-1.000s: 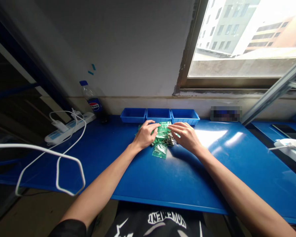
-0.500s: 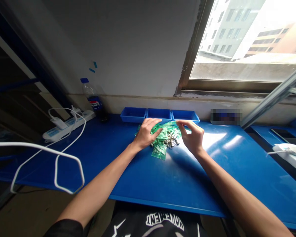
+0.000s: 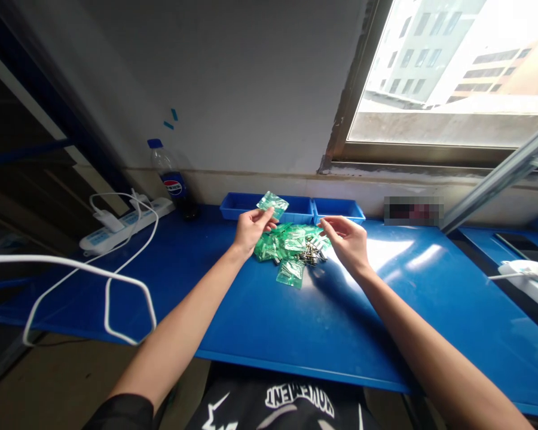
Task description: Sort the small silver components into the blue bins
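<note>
A heap of small green plastic bags (image 3: 291, 248) lies on the blue table (image 3: 296, 316), with several small dark metal parts (image 3: 311, 254) among them. My left hand (image 3: 250, 230) is raised over the heap's left side and pinches one green bag (image 3: 272, 204) between thumb and fingers. My right hand (image 3: 347, 242) hovers at the heap's right edge, fingers curled and pinched together near the metal parts; whether it holds anything is too small to tell.
Three blue bins (image 3: 291, 208) stand in a row against the wall behind the heap. A soda bottle (image 3: 171, 179) and a white power strip (image 3: 123, 224) with a looping cable (image 3: 85, 275) are at the left. Another white device (image 3: 526, 276) sits at the right edge.
My left hand has lifted off the heap, taking one green bag up with it. My right hand has shifted slightly right and turned palm inward.
</note>
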Motion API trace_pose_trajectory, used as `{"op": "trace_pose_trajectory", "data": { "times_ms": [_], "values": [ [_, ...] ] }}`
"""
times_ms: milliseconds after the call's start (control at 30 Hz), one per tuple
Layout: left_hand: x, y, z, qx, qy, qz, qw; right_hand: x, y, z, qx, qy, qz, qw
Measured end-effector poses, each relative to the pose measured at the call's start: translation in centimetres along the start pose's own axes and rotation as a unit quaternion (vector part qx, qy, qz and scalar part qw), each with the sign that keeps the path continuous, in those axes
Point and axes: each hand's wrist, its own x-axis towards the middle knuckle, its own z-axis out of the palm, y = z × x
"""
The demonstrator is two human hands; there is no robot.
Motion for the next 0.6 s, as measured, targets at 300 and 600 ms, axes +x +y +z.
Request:
{"op": "trace_pose_trajectory", "data": {
  "times_ms": [300,600],
  "values": [
    [2.1,-0.7,-1.4,-0.102,0.088,-0.064,0.989,2.1,2.6,-4.2,-0.305,-0.093,-0.031,0.947],
    [-1.5,-1.2,1.5,0.230,-0.101,0.176,0.952,2.1,2.9,-6.1,-0.469,-0.266,-0.064,0.840]
  ]
}}
